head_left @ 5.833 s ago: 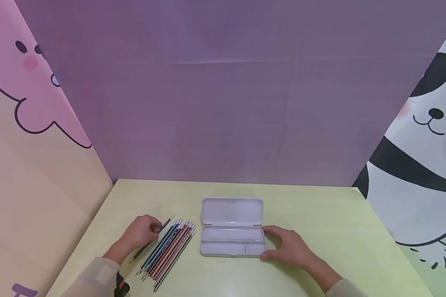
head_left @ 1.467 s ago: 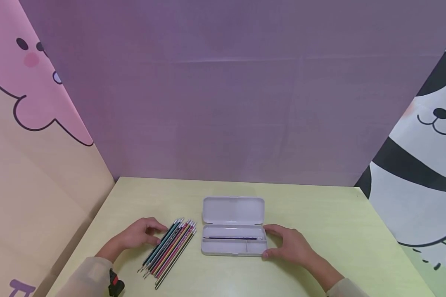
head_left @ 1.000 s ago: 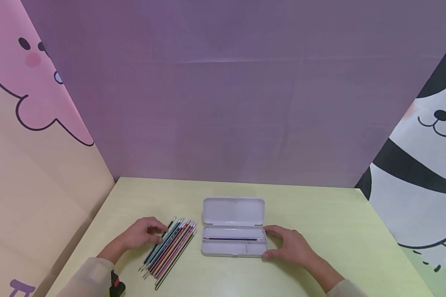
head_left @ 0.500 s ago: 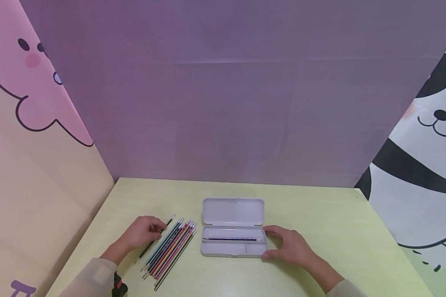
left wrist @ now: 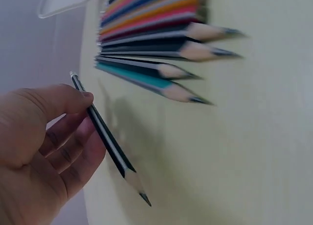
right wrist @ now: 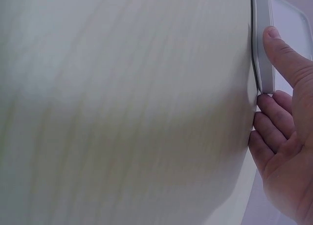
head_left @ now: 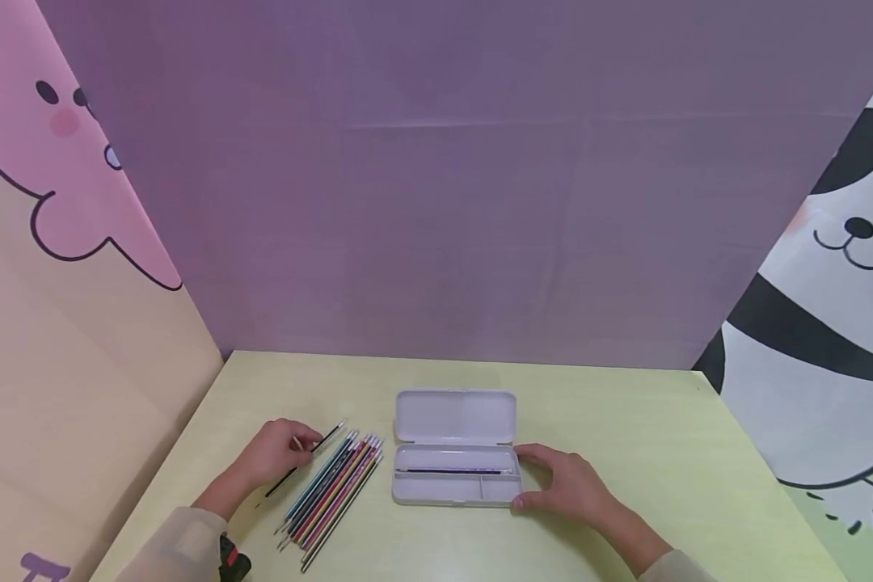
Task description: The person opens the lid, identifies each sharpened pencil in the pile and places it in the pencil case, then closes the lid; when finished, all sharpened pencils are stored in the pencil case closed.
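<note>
My left hand pinches a black pencil between thumb and fingers, just left of a row of several coloured pencils on the yellow-green table. In the left wrist view the black pencil is lifted off the table, apart from the coloured pencils. A white pencil case lies open in the middle, with one dark pencil in its long compartment. My right hand holds the case's right end, thumb on the rim.
A purple backdrop stands behind the table. Cartoon-printed panels close the left side and the right side. The case's lid lies flat behind the tray.
A dark pencil has gone into the case since the earliest frame. My left hand has drawn another black pencil out of the row and lifted it leftward. My right hand stayed on the case.
</note>
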A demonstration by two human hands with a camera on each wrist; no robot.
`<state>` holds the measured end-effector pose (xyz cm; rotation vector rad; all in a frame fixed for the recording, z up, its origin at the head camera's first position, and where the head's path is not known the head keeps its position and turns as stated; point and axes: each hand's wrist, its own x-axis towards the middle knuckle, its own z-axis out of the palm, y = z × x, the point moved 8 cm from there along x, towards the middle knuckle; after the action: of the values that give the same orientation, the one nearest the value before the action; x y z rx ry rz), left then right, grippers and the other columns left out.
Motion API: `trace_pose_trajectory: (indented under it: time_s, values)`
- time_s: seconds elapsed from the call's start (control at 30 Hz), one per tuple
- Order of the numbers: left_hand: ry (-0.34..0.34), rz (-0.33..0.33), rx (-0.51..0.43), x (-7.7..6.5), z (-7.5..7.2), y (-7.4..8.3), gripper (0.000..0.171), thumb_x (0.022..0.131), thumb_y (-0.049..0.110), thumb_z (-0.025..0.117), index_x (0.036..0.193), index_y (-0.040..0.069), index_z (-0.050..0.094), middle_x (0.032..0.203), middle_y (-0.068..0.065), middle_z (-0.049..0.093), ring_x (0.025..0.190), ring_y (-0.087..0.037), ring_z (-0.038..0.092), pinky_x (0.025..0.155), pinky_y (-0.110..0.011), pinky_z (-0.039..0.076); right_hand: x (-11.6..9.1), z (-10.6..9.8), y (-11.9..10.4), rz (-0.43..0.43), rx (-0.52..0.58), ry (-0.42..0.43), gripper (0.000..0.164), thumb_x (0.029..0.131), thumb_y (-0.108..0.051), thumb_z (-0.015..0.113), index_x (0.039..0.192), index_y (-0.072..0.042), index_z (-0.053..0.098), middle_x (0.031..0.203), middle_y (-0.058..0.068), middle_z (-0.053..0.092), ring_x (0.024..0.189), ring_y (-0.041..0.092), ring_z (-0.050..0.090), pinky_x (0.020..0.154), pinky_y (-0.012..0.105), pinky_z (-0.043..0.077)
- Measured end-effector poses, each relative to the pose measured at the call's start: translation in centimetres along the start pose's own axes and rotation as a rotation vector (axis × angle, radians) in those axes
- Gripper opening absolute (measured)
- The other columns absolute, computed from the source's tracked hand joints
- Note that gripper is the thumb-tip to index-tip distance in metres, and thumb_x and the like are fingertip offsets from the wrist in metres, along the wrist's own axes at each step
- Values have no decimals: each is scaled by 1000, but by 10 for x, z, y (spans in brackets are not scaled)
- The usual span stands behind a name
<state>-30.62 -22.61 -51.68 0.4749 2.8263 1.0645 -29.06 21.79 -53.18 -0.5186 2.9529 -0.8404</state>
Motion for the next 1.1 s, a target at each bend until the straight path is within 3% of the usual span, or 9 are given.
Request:
trace_pose_trajectory:
  time_s: [0.2,0.4,0.7,0.97,1.1]
  values:
    - [20,28,-43,9,-10,21,23,92,2,70,115,3,77,94,-4,71,79,-15,59,62,-25,51,1,1,0,-2,0,-3,78,63,-56,92,131,-26,68,129,-3,72,121,29,66,101,52,50]
    - [-23,57,-71,29,2,56,22,93,3,69,113,7,78,95,-4,71,82,-16,57,64,-25,51,1,1,0,7,14,-11,79,63,-56,92,132,-26,67,130,-3,71,123,30,65,103,52,50]
    - [-183,172,-99,65,46,125,25,95,1,65,115,7,78,104,-6,73,81,-16,58,65,-27,50,0,-2,-4,2,3,-6,80,64,-55,92,133,-25,67,130,-3,71,123,30,65,102,51,50]
    - [-264,293,-52,91,96,160,23,91,-5,67,110,2,79,102,-11,76,86,-9,62,79,-23,53,-1,-2,-4,34,3,-13,80,62,-55,93,133,-25,67,130,-3,71,121,30,65,102,51,50]
    - [-274,309,28,97,117,168,23,89,-4,69,106,5,81,95,-3,78,80,-3,60,76,-19,51,-1,-3,-5,30,6,-12,79,63,-53,94,132,-26,68,129,-4,72,120,29,66,101,51,50]
